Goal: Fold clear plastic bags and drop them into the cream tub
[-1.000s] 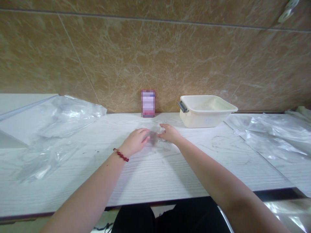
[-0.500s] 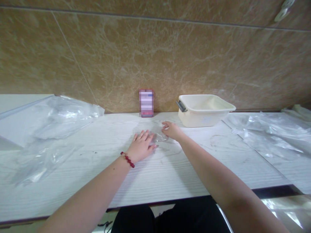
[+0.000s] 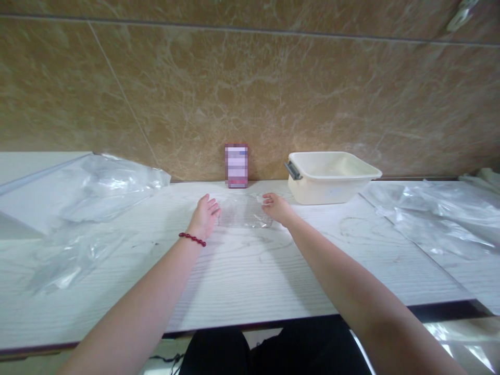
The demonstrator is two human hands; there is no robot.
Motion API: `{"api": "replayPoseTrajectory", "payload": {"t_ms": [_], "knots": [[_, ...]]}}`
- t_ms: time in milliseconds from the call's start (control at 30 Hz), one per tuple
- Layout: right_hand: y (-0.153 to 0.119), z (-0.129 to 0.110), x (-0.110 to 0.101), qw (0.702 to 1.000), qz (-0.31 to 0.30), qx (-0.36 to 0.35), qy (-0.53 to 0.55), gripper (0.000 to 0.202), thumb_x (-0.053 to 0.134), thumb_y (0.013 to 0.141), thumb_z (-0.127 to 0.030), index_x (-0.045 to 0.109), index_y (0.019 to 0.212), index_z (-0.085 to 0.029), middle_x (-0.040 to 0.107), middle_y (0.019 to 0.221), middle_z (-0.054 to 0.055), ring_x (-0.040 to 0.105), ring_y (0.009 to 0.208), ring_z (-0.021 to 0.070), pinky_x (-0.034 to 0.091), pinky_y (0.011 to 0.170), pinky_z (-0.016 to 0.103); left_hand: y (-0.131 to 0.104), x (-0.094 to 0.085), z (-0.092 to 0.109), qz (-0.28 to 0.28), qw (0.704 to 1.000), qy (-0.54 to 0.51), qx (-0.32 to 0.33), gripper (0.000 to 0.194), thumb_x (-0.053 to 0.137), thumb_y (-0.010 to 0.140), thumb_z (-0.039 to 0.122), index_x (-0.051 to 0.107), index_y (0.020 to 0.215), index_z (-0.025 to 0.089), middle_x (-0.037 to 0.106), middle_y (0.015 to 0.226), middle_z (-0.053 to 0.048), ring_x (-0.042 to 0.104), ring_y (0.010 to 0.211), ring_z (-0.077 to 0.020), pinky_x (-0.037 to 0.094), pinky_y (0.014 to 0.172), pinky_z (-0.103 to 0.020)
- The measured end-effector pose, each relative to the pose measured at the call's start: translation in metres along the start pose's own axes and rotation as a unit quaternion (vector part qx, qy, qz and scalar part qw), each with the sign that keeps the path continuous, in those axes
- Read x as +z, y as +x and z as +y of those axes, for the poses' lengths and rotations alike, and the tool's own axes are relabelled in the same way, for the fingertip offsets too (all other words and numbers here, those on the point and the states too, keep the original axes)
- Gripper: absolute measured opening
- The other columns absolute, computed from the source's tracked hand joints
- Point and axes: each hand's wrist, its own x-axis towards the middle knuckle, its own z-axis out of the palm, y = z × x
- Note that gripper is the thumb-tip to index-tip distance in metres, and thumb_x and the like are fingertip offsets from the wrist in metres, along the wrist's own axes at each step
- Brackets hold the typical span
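A clear plastic bag lies flat on the white wood-grain table in front of me, hard to make out against the surface. At its left edge is my left hand, turned on its side with the palm toward the bag, fingers stretched out and open. A dark red bead bracelet circles that wrist. My right hand rests at the bag's right edge, fingers loosely bent and apart, touching or almost touching the plastic. I see no firm grip in either hand.
A phone leans on the brown marbled wall. Right of it stands a cream plastic tub with a grey handle clip. Clear plastic bags lie at left, beside a white panel, and more plastic bags are at right.
My left hand has moved left off the bag's middle to its left edge and turned onto its side. My right hand has stayed almost in place.
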Motion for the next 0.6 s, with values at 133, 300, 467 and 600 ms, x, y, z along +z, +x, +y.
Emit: {"api": "replayPoseTrajectory", "payload": {"t_ms": [133, 300, 467, 600], "knots": [[0.001, 0.002, 0.002, 1.000, -0.007, -0.022, 0.017, 0.034, 0.052, 0.065, -0.013, 0.049, 0.099, -0.015, 0.058, 0.090, 0.005, 0.055, 0.071, 0.0073, 0.042, 0.068, 0.020, 0.006, 0.001, -0.008, 0.022, 0.999, -0.020, 0.024, 0.031, 0.032, 0.080, 0.029, 0.035, 0.110, 0.021, 0.049, 0.103, -0.009, 0.053, 0.090, -0.0123, 0.047, 0.072, -0.025], [-0.001, 0.000, 0.001, 0.999, -0.006, -0.037, 0.040, 0.034, 0.053, 0.064, -0.011, 0.051, 0.098, -0.013, 0.058, 0.090, 0.006, 0.055, 0.069, 0.0069, 0.043, 0.066, 0.019, 0.012, 0.002, -0.020, 0.039, 0.995, 0.036, 0.080, 0.041, 0.055, 0.065, 0.017, 0.040, 0.103, 0.016, 0.049, 0.101, -0.010, 0.054, 0.085, -0.0135, 0.046, 0.069, -0.026], [-0.001, -0.001, 0.001, 0.998, -0.005, -0.038, 0.041, 0.033, 0.054, 0.064, -0.011, 0.052, 0.097, -0.013, 0.059, 0.089, 0.005, 0.055, 0.070, 0.0073, 0.044, 0.067, 0.020, 0.018, 0.001, -0.030, 0.059, 0.971, 0.188, 0.134, 0.049, 0.057, 0.060, 0.016, 0.039, 0.106, 0.018, 0.049, 0.100, -0.009, 0.055, 0.074, -0.0109, 0.045, 0.059, -0.021], [-0.003, -0.003, -0.002, 0.999, -0.004, -0.041, 0.020, 0.029, 0.053, 0.065, -0.014, 0.055, 0.093, -0.016, 0.061, 0.089, 0.003, 0.056, 0.072, 0.0088, 0.043, 0.069, 0.021, 0.021, 0.000, -0.032, 0.057, 0.955, 0.251, 0.147, 0.044, 0.055, 0.062, 0.015, 0.041, 0.104, 0.020, 0.051, 0.091, -0.004, 0.055, 0.067, -0.0089, 0.042, 0.053, -0.019]]}}
